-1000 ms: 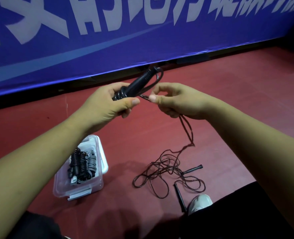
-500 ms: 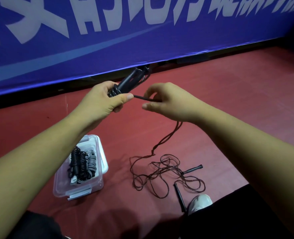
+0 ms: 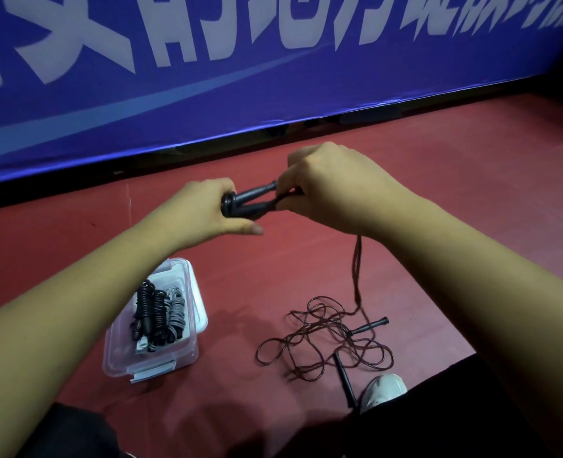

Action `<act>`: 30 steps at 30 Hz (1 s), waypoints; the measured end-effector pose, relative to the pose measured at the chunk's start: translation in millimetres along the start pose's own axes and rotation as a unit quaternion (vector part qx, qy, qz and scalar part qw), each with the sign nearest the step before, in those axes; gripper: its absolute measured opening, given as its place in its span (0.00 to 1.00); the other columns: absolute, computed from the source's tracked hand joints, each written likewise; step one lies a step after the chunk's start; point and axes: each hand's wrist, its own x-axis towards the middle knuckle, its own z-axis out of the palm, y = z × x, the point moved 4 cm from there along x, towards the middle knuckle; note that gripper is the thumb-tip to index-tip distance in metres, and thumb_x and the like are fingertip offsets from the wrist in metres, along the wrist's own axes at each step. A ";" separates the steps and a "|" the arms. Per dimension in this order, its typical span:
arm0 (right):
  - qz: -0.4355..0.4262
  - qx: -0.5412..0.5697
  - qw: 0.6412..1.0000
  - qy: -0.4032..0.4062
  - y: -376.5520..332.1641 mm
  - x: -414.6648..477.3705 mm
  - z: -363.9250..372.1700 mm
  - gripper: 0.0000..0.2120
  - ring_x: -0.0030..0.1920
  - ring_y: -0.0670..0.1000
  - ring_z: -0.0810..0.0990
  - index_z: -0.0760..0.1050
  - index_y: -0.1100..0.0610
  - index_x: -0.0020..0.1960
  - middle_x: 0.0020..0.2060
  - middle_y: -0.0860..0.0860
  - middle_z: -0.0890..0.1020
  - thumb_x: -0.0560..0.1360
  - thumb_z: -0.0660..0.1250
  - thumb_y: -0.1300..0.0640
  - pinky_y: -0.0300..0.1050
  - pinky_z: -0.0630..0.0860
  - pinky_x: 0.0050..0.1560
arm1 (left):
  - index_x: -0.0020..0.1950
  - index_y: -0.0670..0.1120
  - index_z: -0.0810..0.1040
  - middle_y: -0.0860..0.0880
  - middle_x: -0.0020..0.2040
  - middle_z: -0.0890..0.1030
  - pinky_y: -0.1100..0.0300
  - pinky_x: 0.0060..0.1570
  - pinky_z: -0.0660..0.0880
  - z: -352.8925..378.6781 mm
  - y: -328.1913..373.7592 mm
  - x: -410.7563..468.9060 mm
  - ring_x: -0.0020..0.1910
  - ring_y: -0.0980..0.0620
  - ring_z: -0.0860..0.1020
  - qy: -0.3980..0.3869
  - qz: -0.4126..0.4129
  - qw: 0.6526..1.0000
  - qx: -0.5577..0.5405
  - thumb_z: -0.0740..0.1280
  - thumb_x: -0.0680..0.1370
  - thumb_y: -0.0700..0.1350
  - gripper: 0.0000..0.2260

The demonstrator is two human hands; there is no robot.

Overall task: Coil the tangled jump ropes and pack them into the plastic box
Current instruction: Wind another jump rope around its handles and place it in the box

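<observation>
- The red floor (image 3: 273, 266) carries the plastic box (image 3: 154, 360) at lower left, with coiled ropes (image 3: 156, 314) inside.
- The tangled rope (image 3: 319, 338) lies right of the box, and one strand rises to the right hand (image 3: 336, 190).
- The left hand (image 3: 204, 209) grips the butts of two handles (image 3: 253, 201). The right hand's fingers curl round their far tips. They lie left to right, tips slightly raised.

The left forearm (image 3: 75, 309) covers the far corner of the clear plastic box (image 3: 194, 292). Right of the box, the right hand (image 3: 333, 190) hides the tips of the black ribbed handles (image 3: 253, 195), and dark trousers (image 3: 438, 421) swallow part of a white shoe (image 3: 384, 388).
</observation>
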 end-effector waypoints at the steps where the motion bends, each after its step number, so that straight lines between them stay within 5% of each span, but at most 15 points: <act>1: -0.007 0.012 1.000 -0.003 0.0 -0.1 -1.6 0.09 0.45 0.57 0.78 0.84 0.49 0.53 0.44 0.47 0.76 0.76 0.69 0.49 0.45 0.64 0.38 | 0.41 0.49 0.72 0.50 0.35 0.75 0.56 0.32 0.64 4.0 5.6 -3.0 0.34 0.50 0.72 -0.025 0.014 0.999 0.024 0.68 0.58 0.73 0.29; 9: 0.020 0.126 0.990 -0.052 13.3 3.6 6.5 0.09 0.39 0.49 0.78 0.84 0.51 0.44 0.39 0.48 0.82 0.68 0.78 0.48 0.47 0.75 0.38 | 0.40 0.51 0.70 0.51 0.31 0.74 0.58 0.31 0.66 18.7 23.9 -15.6 0.31 0.52 0.73 -0.131 0.149 0.978 0.069 0.63 0.64 0.73 0.25; 14: 0.040 0.225 0.966 -0.120 24.3 3.1 17.2 0.11 0.31 0.44 0.76 0.86 0.54 0.41 0.30 0.46 0.82 0.65 0.80 0.48 0.32 0.68 0.31 | 0.40 0.54 0.70 0.53 0.29 0.71 0.65 0.29 0.64 23.5 34.7 -26.8 0.29 0.55 0.69 -0.202 0.212 0.956 0.012 0.73 0.72 0.60 0.15; 17: 0.084 0.329 0.921 -0.192 39.2 -2.4 26.7 0.08 0.25 0.44 0.72 0.85 0.57 0.40 0.24 0.46 0.78 0.68 0.78 0.52 0.34 0.69 0.29 | 0.42 0.50 0.71 0.54 0.30 0.70 0.64 0.30 0.63 25.8 42.1 -30.6 0.29 0.56 0.68 -0.216 0.232 0.948 -0.040 0.74 0.72 0.57 0.16; 22: 0.122 0.481 0.825 -0.270 52.9 -15.7 44.7 0.08 0.29 0.48 0.74 0.81 0.61 0.40 0.29 0.49 0.81 0.72 0.72 0.56 0.37 0.72 0.33 | 0.42 0.53 0.73 0.54 0.30 0.72 0.64 0.30 0.64 17.3 49.2 -34.1 0.29 0.56 0.69 -0.189 0.256 0.944 -0.085 0.75 0.71 0.56 0.13; 27: 0.126 0.560 0.777 -0.260 54.9 -16.5 55.6 0.10 0.29 0.49 0.73 0.77 0.64 0.42 0.29 0.51 0.79 0.70 0.69 0.56 0.37 0.72 0.31 | 0.47 0.51 0.75 0.54 0.31 0.74 0.65 0.31 0.65 11.2 54.4 -34.6 0.30 0.56 0.71 -0.139 0.262 0.948 -0.113 0.73 0.69 0.60 0.16; 30: 0.140 0.633 0.729 -0.222 58.1 -17.4 59.7 0.08 0.27 0.46 0.73 0.76 0.64 0.44 0.29 0.50 0.78 0.71 0.68 0.58 0.36 0.72 0.28 | 0.57 0.52 0.70 0.55 0.38 0.82 0.58 0.37 0.73 7.9 55.1 -34.8 0.33 0.52 0.75 -0.137 0.233 0.946 -0.179 0.74 0.69 0.58 0.23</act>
